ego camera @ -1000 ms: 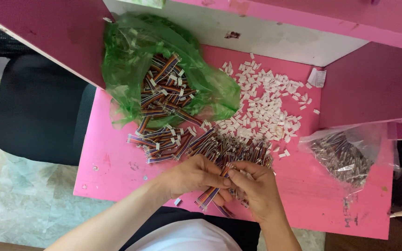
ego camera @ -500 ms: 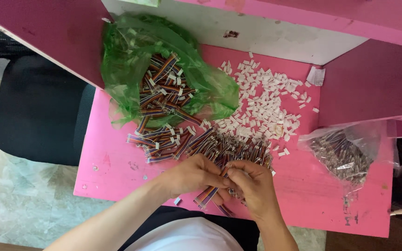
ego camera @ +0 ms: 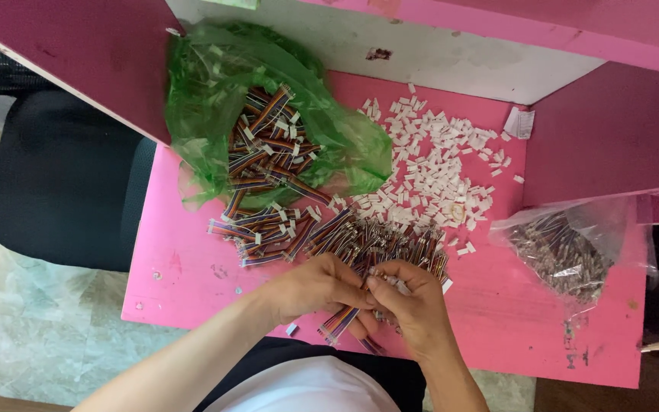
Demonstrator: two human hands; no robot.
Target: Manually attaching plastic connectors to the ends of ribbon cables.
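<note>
Little has moved: my left hand and right hand still pinch one ribbon-wire bundle; loosening could scatter wires beside the green bag.

Pink table, green plastic bag of multicoloured ribbon-wire pieces, scattered white connector housings, clear bag of wire pieces
</note>
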